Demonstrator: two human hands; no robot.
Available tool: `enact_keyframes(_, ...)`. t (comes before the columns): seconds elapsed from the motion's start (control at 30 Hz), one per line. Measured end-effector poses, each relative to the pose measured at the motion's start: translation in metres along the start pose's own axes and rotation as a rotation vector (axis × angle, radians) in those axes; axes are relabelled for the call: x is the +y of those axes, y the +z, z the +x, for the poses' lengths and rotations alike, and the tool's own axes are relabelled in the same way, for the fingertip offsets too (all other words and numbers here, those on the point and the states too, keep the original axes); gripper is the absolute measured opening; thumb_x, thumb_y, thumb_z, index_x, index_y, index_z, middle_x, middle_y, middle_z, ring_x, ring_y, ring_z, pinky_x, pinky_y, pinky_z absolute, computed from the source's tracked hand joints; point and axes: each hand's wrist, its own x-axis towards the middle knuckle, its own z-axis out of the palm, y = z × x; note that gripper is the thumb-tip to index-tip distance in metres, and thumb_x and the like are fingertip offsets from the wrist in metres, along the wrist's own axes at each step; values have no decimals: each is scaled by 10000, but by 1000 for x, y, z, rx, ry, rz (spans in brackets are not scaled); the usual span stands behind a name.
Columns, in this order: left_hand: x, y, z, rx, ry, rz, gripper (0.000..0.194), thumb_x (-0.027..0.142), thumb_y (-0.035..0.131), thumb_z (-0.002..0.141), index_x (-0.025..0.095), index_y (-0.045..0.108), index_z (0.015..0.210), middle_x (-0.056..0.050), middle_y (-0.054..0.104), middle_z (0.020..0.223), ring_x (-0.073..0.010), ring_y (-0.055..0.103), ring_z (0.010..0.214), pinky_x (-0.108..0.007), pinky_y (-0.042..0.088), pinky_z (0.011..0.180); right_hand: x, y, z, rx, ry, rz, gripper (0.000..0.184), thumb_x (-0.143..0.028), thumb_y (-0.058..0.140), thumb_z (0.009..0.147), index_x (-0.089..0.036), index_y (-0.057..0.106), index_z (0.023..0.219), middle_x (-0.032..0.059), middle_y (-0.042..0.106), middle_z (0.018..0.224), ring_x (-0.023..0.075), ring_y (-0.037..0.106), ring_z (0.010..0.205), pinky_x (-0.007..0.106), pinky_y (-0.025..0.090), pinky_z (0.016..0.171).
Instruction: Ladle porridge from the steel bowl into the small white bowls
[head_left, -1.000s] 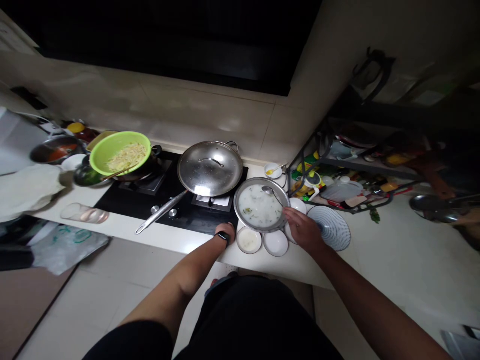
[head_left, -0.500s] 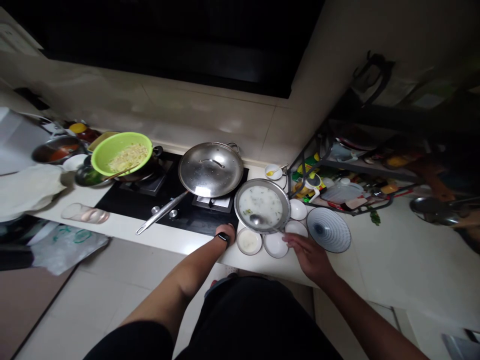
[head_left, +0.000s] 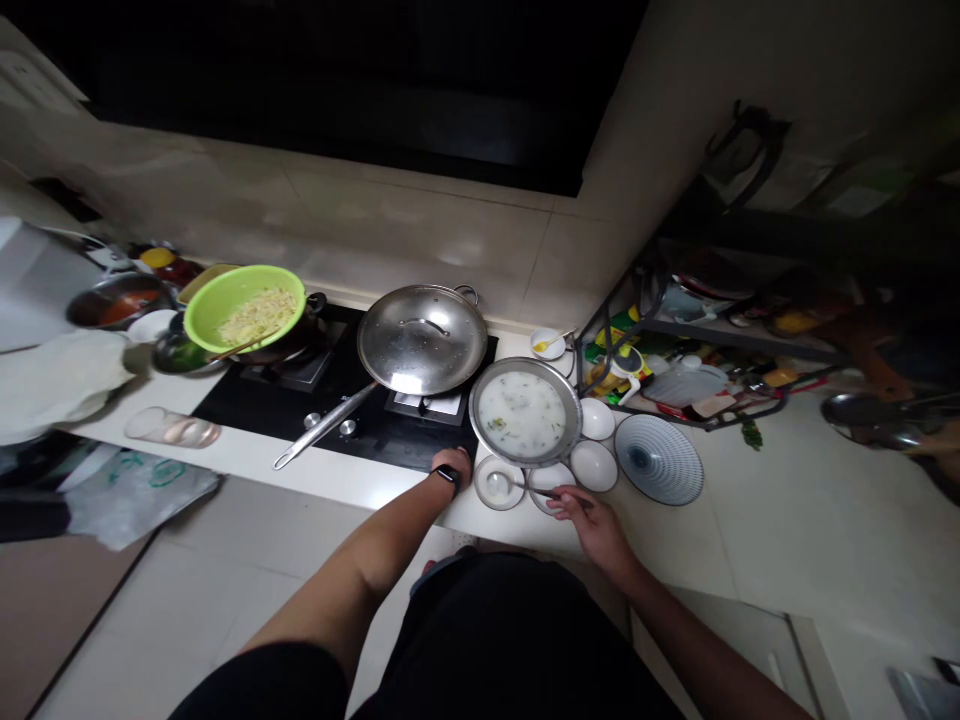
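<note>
My right hand (head_left: pixel 589 522) is closed around the dark handle of a ladle (head_left: pixel 517 484). The ladle's round head is at the left small bowl (head_left: pixel 500 505), which holds pale liquid; whether it touches the liquid I cannot tell. Its handle crosses over another small white bowl (head_left: pixel 545 504). Behind these stands a wide metal pot (head_left: pixel 574 425) of whitish soup with green bits. My left hand (head_left: pixel 453 464), wearing a watch, rests on the front edge by the black stove, left of the left bowl; its fingers are mostly hidden.
A lidded pan (head_left: pixel 424 340) sits on the stove, its long handle (head_left: pixel 322 430) pointing forward-left. Further left are a green basin (head_left: pixel 196 315) and a lying glass (head_left: pixel 171 428). Two more small bowls (head_left: pixel 595 466) and a large striped bowl (head_left: pixel 660 460) stand right, near a metal rack (head_left: pixel 705 420).
My right hand has turned and shifted left, taking the ladle's head out of the soup pot and over to the left small bowl. My left hand stays in place.
</note>
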Motion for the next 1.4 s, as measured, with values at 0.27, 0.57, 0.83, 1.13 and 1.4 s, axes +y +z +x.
enact_keyframes(0.27, 1, 1, 1, 3, -26, -15, 557, 276, 681, 896, 72, 616, 1411, -293, 706, 1360, -356, 692, 1300, -428, 586, 1032, 3, -9, 10, 224, 251, 363, 728, -776, 935, 574, -166, 771, 937, 128, 825, 867, 347, 835, 816, 425, 690, 717)
enact_keyframes(0.57, 2, -5, -4, -21, -23, 25, 641, 250, 698, 843, 66, 591, 1447, -282, 719, 1344, -365, 700, 1285, -442, 604, 1022, -29, -44, 28, 303, 179, 480, 585, -620, 1011, 579, -199, 735, 877, 94, 826, 999, 317, 837, 818, 422, 710, 734)
enact_keyframes(0.83, 5, -9, -7, -30, -25, 15, 630, 218, 694, 845, 44, 601, 1443, -292, 707, 1367, -368, 693, 1299, -438, 606, 1021, -47, -50, 81, 352, -103, 203, 530, -673, 820, 814, -186, 736, 1007, 102, 816, 858, 330, 829, 864, 492, 697, 801)
enact_keyframes(1.13, 6, -14, -13, -32, -20, 43, 593, 166, 656, 856, 34, 606, 1432, -273, 706, 1382, -347, 692, 1302, -414, 603, 1038, -61, -44, 86, 58, -695, -627, 350, -334, 497, 1048, -232, 793, 1205, 106, 772, 1346, 286, 720, 1274, 483, 541, 1163)
enact_keyframes(1.4, 6, -10, -9, -21, -34, 21, 619, 194, 668, 843, 50, 599, 1441, -274, 713, 1366, -354, 691, 1301, -424, 605, 1030, -40, -37, 72, -159, -681, -733, 397, -219, 486, 1007, -246, 788, 1262, 91, 774, 1350, 264, 749, 1231, 451, 604, 1087)
